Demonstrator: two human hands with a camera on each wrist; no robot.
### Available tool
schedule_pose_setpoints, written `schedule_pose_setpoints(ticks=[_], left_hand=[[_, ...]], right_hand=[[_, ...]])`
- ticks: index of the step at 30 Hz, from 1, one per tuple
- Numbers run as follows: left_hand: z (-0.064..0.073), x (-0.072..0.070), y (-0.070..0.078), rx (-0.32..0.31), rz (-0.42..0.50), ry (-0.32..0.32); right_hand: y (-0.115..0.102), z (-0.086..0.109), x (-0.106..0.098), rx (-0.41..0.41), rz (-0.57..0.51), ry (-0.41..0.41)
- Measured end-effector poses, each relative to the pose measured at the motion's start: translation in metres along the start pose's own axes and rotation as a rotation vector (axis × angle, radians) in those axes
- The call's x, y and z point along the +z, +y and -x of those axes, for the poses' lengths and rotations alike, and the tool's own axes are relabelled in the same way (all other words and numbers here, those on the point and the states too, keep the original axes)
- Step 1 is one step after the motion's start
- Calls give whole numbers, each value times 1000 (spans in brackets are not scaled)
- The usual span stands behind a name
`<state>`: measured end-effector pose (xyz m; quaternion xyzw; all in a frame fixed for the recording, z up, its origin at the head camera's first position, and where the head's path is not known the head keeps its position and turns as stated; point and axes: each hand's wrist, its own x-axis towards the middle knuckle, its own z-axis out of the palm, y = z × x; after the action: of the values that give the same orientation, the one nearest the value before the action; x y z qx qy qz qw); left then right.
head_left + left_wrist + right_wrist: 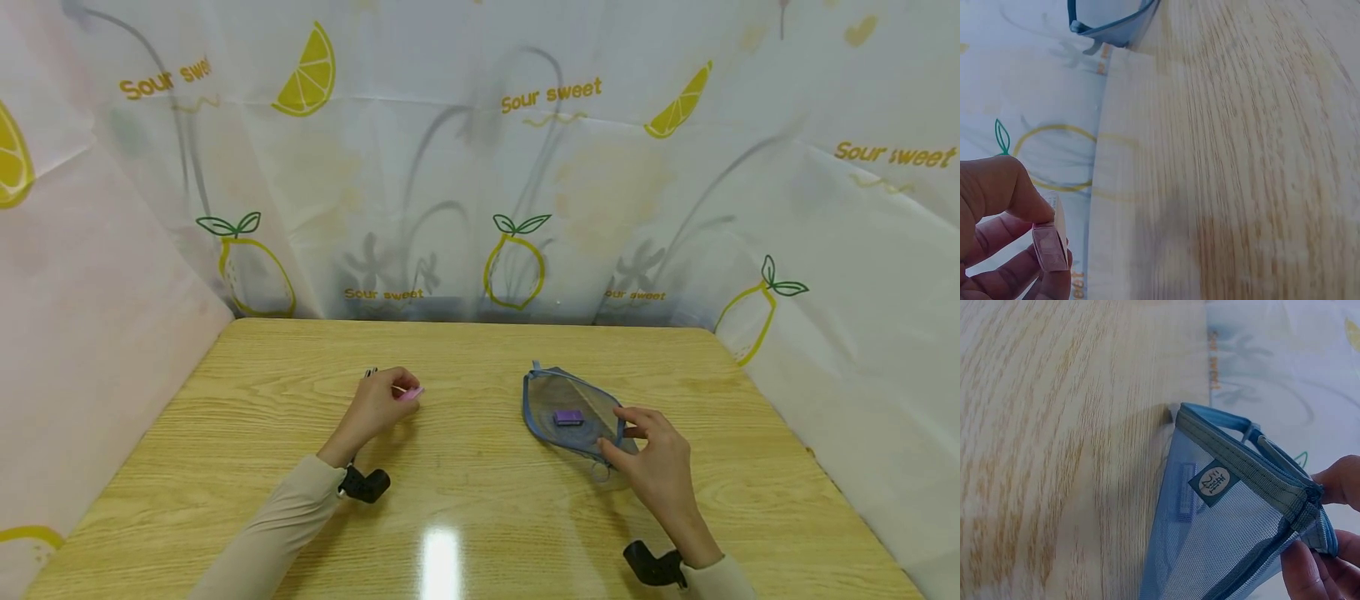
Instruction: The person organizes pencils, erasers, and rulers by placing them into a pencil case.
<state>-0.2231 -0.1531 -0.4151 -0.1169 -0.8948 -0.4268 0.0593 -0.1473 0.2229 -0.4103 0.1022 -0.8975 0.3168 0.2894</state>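
My left hand pinches a small pink box above the left part of the table. In the left wrist view this box shows a pale end between thumb and fingers. On the right, my right hand grips the right end of a blue mesh zipper pouch, whose mouth stands open. A small purple box lies inside the pouch. Through the mesh, the right wrist view shows that box beside a square label.
The wooden table runs back to a white curtain printed with lemons. A small black-and-white striped thing shows just behind my left hand, mostly hidden. A ring hangs at the pouch's near side.
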Motion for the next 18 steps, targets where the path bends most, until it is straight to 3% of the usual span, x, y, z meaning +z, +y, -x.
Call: schedule_pose_setpoints(ticks=[18], left_hand=[[0,1,14,53,-21,-1]], right_hand=[[-1,-1,0,18,4,-8]])
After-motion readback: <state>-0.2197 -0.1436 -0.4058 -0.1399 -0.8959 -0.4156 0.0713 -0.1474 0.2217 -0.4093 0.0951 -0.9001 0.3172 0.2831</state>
